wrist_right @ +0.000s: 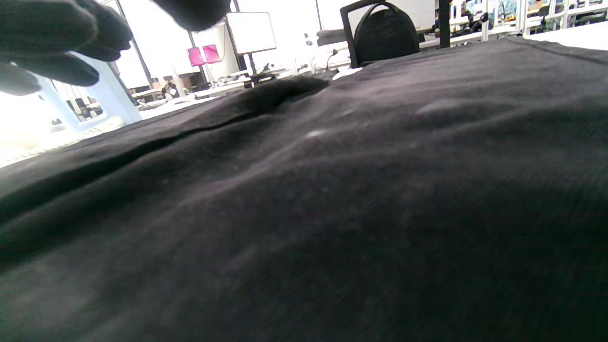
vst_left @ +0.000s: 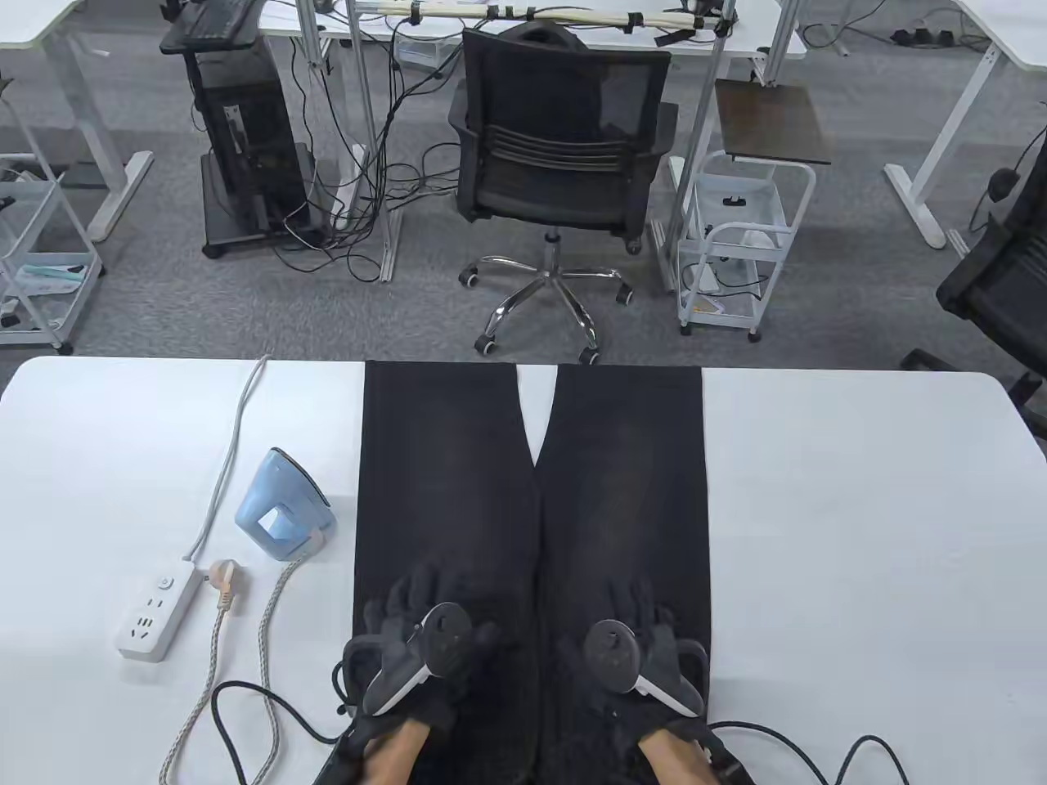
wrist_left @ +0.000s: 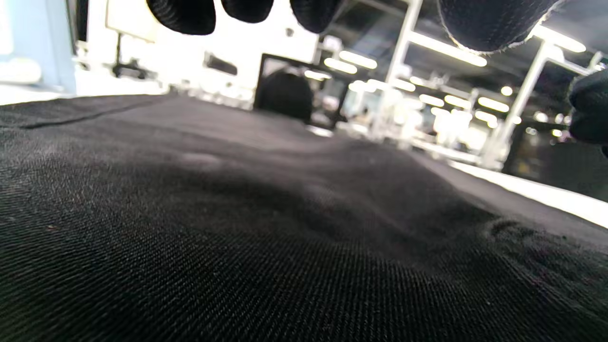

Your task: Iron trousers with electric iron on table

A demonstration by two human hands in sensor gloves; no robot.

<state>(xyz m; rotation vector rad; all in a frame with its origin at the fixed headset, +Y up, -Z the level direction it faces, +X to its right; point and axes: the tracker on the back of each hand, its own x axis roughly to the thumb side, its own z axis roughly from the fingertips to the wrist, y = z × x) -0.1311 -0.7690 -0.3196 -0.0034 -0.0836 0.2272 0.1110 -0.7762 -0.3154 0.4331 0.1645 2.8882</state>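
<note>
Black trousers (vst_left: pixel 532 491) lie flat down the middle of the white table (vst_left: pixel 859 531), legs running toward the far edge. My left hand (vst_left: pixel 421 609) rests with spread fingers on the left leg near the front. On the right leg my right hand (vst_left: pixel 634 609) lies the same way, fingers straight. Both wrist views show dark fabric (wrist_left: pixel 285 213) (wrist_right: pixel 332 190) close below, with gloved fingertips (wrist_left: pixel 185 14) (wrist_right: pixel 57 28) hanging over it. A light blue electric iron (vst_left: pixel 282 511) stands upright left of the trousers, its braided cord (vst_left: pixel 245 646) trailing forward to a loose plug (vst_left: pixel 225 582).
A white power strip (vst_left: pixel 155 613) lies at the left front with its grey cable (vst_left: pixel 229 458) running to the far edge. Black glove cables (vst_left: pixel 262 711) loop near the front. An office chair (vst_left: pixel 556 163) stands beyond the table.
</note>
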